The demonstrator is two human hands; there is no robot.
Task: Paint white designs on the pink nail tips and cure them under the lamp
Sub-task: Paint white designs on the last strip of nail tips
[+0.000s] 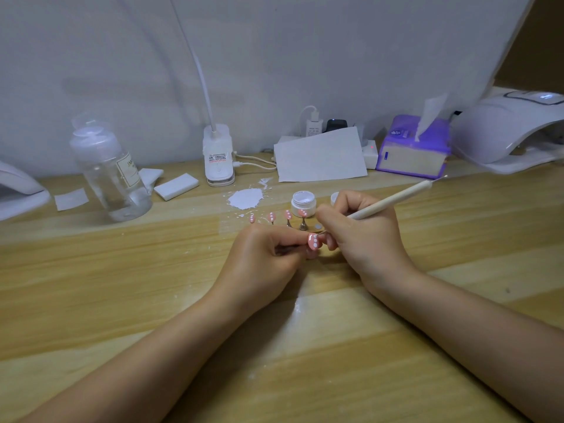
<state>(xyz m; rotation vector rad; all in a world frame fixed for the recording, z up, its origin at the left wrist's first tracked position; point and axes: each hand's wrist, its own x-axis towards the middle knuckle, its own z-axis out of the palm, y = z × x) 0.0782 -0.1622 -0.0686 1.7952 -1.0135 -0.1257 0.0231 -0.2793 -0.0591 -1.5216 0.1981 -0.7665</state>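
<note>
From the head camera, the left hand (268, 254) was curled around a thin stand stem, its fingertips pinching it so that the pink nail tip (313, 242) sat just past them, to the hand's right. That tip carried white dots and faced up toward the camera. The right hand (363, 230) held a dotting pen (393, 198) in a writing grip, fingers curled tight around its lower end; the pale shaft slanted up and away to the right. The pen's working point met the top right edge of the held nail tip, in the small gap between the two hands.

Just beyond the hands, four more pink tips on stands (276, 218) stood in a row on the wooden table (457, 239), each marked with white dots. The rightmost of them stood just in front of an open jar of white gel (303, 203). A white paint splotch (245, 198) lay on the table left of the jar.

Farther back on the left stood a clear bottle (110, 169), with white pads (176, 186) beside it. A clip lamp base (218, 155) rose in the middle, a sheet of paper (320, 155) leaned to its right, then a purple tissue box (412, 148). The curing lamp (506, 132) sat at the far right, well apart from the hands.
</note>
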